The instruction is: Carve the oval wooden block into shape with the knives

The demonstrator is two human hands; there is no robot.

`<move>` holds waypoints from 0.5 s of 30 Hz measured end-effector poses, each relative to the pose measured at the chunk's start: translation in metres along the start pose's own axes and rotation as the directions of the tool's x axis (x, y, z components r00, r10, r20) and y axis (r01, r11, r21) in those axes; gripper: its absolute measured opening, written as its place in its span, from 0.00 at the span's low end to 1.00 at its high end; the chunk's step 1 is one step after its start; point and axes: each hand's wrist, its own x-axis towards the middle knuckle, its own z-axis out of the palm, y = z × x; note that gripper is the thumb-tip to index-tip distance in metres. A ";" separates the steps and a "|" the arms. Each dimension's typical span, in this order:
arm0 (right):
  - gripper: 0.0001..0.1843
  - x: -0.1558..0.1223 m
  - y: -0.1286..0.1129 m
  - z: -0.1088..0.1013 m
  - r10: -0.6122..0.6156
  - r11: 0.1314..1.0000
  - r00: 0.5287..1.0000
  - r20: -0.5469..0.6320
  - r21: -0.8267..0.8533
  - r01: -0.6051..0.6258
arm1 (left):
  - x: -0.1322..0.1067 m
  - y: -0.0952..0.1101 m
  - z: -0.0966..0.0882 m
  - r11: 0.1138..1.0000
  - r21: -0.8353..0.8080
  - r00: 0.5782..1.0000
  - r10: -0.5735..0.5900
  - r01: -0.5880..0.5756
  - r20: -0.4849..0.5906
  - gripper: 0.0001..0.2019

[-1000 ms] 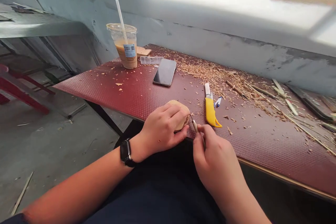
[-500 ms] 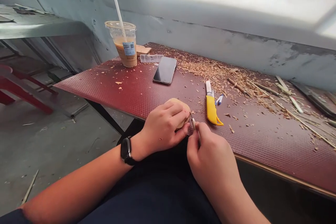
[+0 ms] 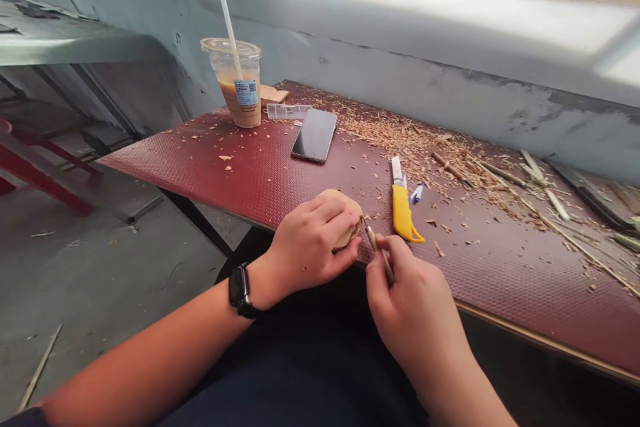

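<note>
My left hand (image 3: 310, 243), with a black watch on the wrist, is wrapped round a rounded pale wooden piece (image 3: 346, 213) held at the near edge of the dark red table (image 3: 240, 173). My right hand (image 3: 415, 307) pinches a thin carving tool (image 3: 376, 248) like a pen. The tool's tip rests against the right side of the wooden piece, next to my left thumb. Most of the wood is hidden under my fingers.
A yellow utility knife (image 3: 403, 210) and a small blue-and-white pen (image 3: 415, 193) lie just right of my hands. A black phone (image 3: 315, 135), an iced coffee cup with straw (image 3: 241, 83) and a clear plastic box (image 3: 289, 111) sit further back. Wood shavings and sticks (image 3: 465, 160) litter the right side.
My right hand drew left toward the wood, then slid back right and down a little; the tool tip stays at the wood. My left hand holds still.
</note>
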 end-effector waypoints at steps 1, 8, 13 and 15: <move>0.16 -0.004 0.001 -0.001 -0.003 1.000 1.000 -0.006 0.005 0.003 | 0.000 0.000 0.000 1.000 -0.001 1.000 -0.003 0.003 -0.001 0.09; 0.14 -0.001 -0.002 -0.004 0.010 0.998 1.000 0.010 -0.063 -0.009 | 0.001 0.000 -0.001 0.999 -0.037 1.000 -0.001 0.001 0.009 0.08; 0.12 0.005 -0.007 -0.004 0.035 0.994 0.999 0.038 -0.109 -0.030 | 0.002 -0.001 -0.001 0.999 -0.039 0.999 0.021 -0.020 0.029 0.08; 0.11 0.006 -0.007 -0.003 0.041 0.994 0.998 0.042 -0.101 -0.036 | 0.002 -0.001 0.000 0.999 -0.040 0.999 0.023 -0.022 0.031 0.08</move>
